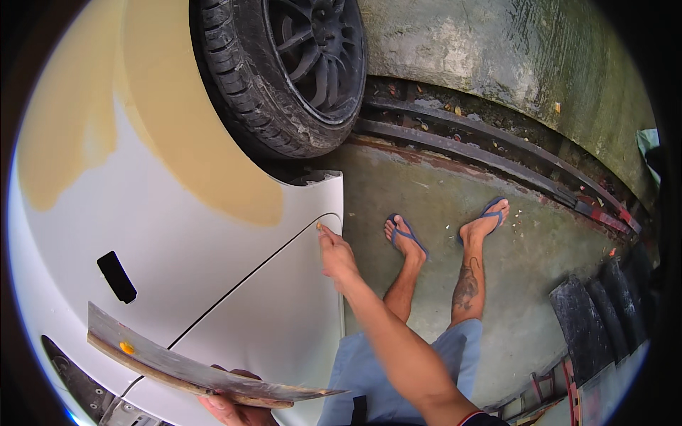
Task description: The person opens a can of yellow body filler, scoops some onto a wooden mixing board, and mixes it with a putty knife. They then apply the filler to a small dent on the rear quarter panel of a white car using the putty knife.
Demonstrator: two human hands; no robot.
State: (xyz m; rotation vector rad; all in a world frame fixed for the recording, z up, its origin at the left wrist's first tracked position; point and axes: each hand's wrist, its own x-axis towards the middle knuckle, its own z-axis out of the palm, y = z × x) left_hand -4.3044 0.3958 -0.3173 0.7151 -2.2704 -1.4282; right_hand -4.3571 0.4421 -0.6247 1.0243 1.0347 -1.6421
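Note:
My left hand (240,413) grips a long, thin mixing board (188,368) by its near end. A small dab of yellow putty (127,348) sits toward the board's far left end. My right hand (337,257) is closed, its fingertips at the seam near the edge of a white car body panel (192,266). A speck of yellow shows at those fingertips; whether they pinch a tool is hidden. Smooth tan filler (170,135) covers the panel around the wheel arch, ending left of my right hand.
A black wheel with a tire (284,78) stands in the arch. Dark metal rails (469,145) cross the floor beyond my sandaled feet. Dark panels (593,319) lie at the right. The car panel has a black rectangular opening (116,277).

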